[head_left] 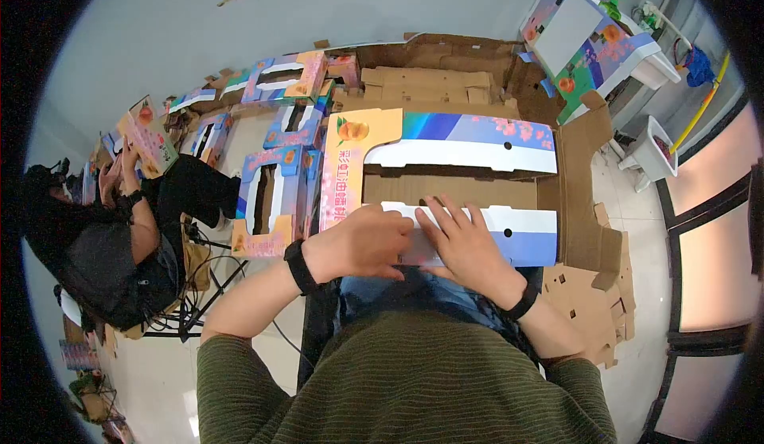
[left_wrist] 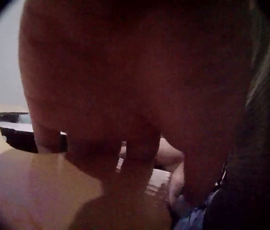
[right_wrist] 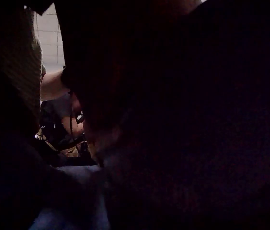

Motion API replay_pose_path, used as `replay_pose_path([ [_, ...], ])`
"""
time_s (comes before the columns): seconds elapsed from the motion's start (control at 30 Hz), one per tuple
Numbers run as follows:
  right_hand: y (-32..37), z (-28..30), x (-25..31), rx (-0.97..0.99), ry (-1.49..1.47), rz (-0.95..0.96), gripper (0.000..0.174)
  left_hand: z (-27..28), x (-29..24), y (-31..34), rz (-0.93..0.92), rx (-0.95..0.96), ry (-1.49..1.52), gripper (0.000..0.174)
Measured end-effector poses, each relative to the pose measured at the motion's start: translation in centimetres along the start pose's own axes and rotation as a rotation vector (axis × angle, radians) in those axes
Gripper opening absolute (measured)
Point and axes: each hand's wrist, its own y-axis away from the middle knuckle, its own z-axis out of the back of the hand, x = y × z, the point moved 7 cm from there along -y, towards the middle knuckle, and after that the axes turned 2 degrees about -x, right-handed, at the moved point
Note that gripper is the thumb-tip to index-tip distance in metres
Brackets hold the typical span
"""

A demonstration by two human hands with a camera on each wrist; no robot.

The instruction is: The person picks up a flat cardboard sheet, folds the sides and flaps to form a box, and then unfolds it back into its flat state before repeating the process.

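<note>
A printed cardboard box (head_left: 464, 134) with peach pictures lies in front of me, its long top opening facing up. My left hand (head_left: 370, 241) rests on the near side by the pink end panel, fingers bent down onto the card and thumb at the near edge. In the left wrist view the left hand (left_wrist: 130, 86) fills most of the picture, fingertips at the card. Just to its right, my right hand (head_left: 469, 245) lies with spread fingers across the near white flap (head_left: 517, 220). The right wrist view is mostly dark.
Brown end flaps (head_left: 585, 189) stick out at the box's right end. More printed boxes (head_left: 270, 193) stand to the left, and a large brown carton (head_left: 434, 82) with flat cardboard is behind. At far left a seated person (head_left: 111, 245) handles another box (head_left: 149, 135). Cardboard sheets (head_left: 585, 305) lie at right.
</note>
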Motion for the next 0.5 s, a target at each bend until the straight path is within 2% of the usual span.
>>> replay_pose_path([
  [0.13, 0.2, 0.3, -0.5, -0.018, -0.064, 0.012, 0.091, -1.5, -0.4, -0.3, -0.045, 0.067, 0.009, 0.030],
  [0.23, 0.6, 0.5, -1.4, -0.030, -0.101, 0.035, 0.092, 1.1, -1.9, 0.3, -0.151, -0.200, 0.210, 0.027],
  [0.33, 1.3, 1.6, -2.3, 0.006, -0.169, 0.074, 0.093, 3.2, -3.0, 0.6, -0.158, -0.075, 0.243, 0.027],
  [0.37, 1.4, 1.8, -2.4, 0.011, -0.164, 0.065, 0.094, 4.4, -3.1, 1.3, -0.163, -0.142, 0.290, 0.030],
  [0.5, 2.1, 1.9, -1.7, 0.018, -0.152, 0.033, 0.096, 7.3, -3.2, 4.0, -0.090, -0.183, 0.257, 0.033],
])
